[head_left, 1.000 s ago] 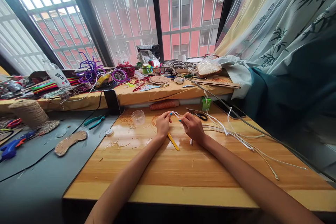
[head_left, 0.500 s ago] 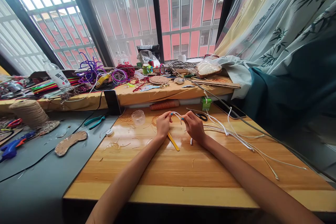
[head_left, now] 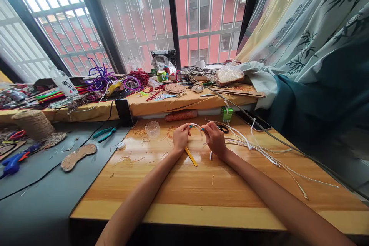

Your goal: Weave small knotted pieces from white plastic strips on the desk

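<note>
A short span of white cord (head_left: 196, 125) arches between my two hands above the wooden table. My left hand (head_left: 181, 136) pinches its left end between thumb and fingers. Opposite it, my right hand (head_left: 215, 138) grips the cord's other side, with a loose end hanging near the fingertips. Below my left hand a yellow flat stick (head_left: 191, 157) lies on the tabletop. Black-handled scissors (head_left: 223, 128) rest just behind my right hand, partly hidden by it. Several long white cords (head_left: 265, 154) stretch over the table to the right.
Behind my hands lie a spool of orange thread (head_left: 181, 115), a clear round container (head_left: 152, 129) and a small green box (head_left: 226, 113). Teal pliers (head_left: 105, 133), a cardboard piece (head_left: 78, 157) and a blue glue gun (head_left: 17, 160) are on the grey surface at left. Craft supplies crowd the windowsill ledge (head_left: 161, 103).
Both hands stay close together on the cord. My right fingers have shifted slightly, and the cord's loose end hangs differently and looks blurred. The view has moved a little.
</note>
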`<action>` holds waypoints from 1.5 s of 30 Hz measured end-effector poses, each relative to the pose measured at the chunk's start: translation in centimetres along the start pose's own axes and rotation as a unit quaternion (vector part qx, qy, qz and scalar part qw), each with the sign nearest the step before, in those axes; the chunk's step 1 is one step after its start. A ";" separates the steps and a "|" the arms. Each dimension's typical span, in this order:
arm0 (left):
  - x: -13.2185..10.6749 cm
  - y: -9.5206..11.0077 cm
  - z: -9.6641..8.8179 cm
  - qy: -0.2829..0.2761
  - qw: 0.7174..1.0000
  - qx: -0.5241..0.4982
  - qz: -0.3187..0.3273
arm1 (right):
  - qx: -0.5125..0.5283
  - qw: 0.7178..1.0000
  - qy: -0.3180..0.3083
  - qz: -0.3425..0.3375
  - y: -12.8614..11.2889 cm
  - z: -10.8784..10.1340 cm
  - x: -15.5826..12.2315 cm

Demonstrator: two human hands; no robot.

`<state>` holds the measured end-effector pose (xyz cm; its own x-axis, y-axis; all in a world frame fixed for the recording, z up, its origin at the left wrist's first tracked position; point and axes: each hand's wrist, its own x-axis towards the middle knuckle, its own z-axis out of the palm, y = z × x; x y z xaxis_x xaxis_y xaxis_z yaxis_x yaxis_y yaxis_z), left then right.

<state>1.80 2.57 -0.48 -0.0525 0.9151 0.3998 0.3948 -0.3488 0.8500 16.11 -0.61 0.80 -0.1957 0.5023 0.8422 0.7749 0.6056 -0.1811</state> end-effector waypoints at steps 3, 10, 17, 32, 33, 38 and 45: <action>-0.1 0.1 0.0 0.003 1.000 0.013 0.002 | 0.000 1.000 0.001 0.002 -0.1 -0.1 0.0; -0.3 0.6 0.0 0.001 0.999 0.045 -0.004 | -0.009 1.000 -0.004 -0.010 -0.2 -0.1 0.0; -0.7 1.4 0.0 -0.022 0.986 0.166 0.024 | -0.005 1.000 0.002 -0.024 -0.2 -0.1 0.0; -1.9 1.8 0.4 -0.095 0.933 0.286 0.195 | 0.086 0.992 -0.021 0.092 0.3 0.2 0.2; -1.8 1.6 0.4 -0.094 0.940 0.262 0.199 | 0.111 0.986 -0.028 0.117 0.5 0.3 0.3; -1.2 1.0 0.4 -0.105 0.964 0.142 0.200 | 0.306 0.909 -0.075 0.275 1.9 0.9 0.7; -1.2 1.2 0.4 -0.120 0.970 0.133 0.163 | 0.361 0.902 -0.066 0.228 2.0 0.4 1.0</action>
<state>2.71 1.10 -0.04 0.3179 0.7963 0.5146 0.5781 -0.5930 0.5605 17.24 1.30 1.05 -0.0619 0.8405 0.5382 0.2097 0.5382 -0.8163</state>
